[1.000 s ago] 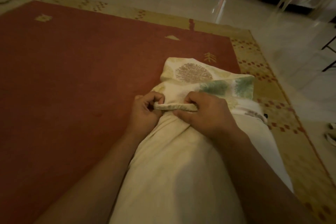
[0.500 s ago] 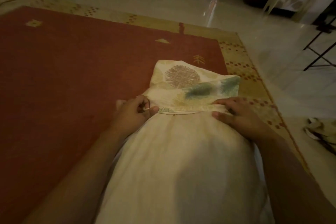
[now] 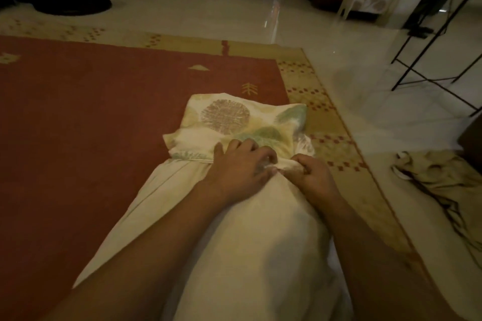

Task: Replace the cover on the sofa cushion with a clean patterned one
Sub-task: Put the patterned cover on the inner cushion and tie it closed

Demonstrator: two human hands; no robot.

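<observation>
**Drawing the patterned cover down the cushion**

On the red rug the cushion lies lengthwise, its long axis running straight away from me, the cover bunched over the far end only. My left hand and right hand sit side by side, both gripping the hem, which must come toward me. A crumpled cloth lies farther right.

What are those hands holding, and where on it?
The right hand grips the patterned cover by its bunched hem. The left hand lies on that hem; a pinch cannot be told.
</observation>
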